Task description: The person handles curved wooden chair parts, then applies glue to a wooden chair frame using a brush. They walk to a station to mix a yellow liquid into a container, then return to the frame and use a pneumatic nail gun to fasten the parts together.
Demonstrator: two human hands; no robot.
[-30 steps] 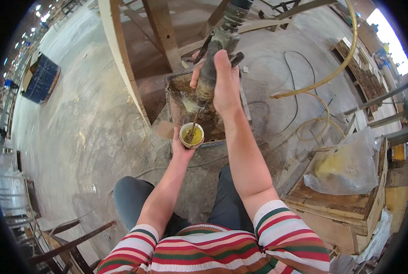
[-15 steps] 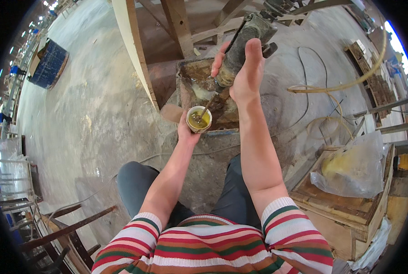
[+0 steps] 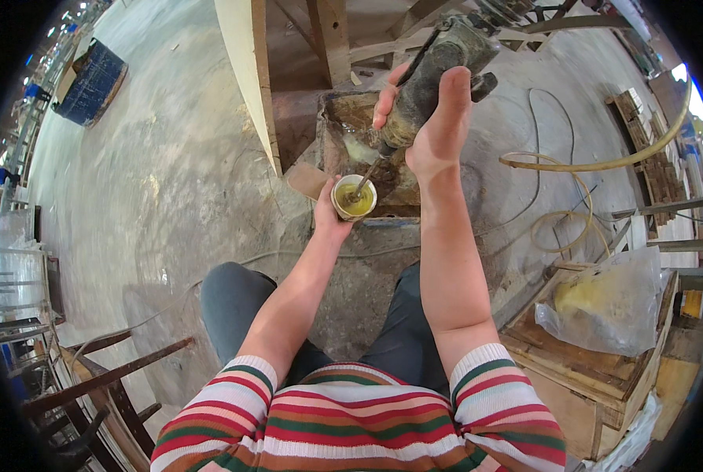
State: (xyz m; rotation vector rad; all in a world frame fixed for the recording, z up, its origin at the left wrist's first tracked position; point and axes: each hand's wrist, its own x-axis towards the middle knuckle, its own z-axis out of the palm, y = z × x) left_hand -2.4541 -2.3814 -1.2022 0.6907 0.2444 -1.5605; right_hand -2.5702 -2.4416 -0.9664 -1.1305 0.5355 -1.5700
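My left hand (image 3: 332, 214) is closed around a small white cup (image 3: 342, 215) of yellow-green liquid (image 3: 357, 203). Gripped in my right hand (image 3: 438, 118) is a dark, grimy power drill (image 3: 426, 90); its thumb points away from me along the body. From the drill's chuck a thin stirring rod (image 3: 369, 175) slants down into the liquid. Below and behind the cup sits a stained shallow tray (image 3: 332, 149) with clear and whitish residue in it. Next to my left hand lies a flat brownish piece (image 3: 307, 181), partly hidden by the hand.
A pale upright board (image 3: 245, 86) and wooden framing (image 3: 332, 39) stand beyond the tray. At right, a wooden box (image 3: 572, 370) bears a plastic bag (image 3: 611, 303) of yellow material. A yellowish hose (image 3: 603, 167) loops nearby. A blue drum (image 3: 92, 82) stands far left; dark metal frames (image 3: 108, 377) are lower left.
The view has shifted slightly, so the surroundings sit further right. My hands keep the cup and drill together, with the rod still in the liquid.
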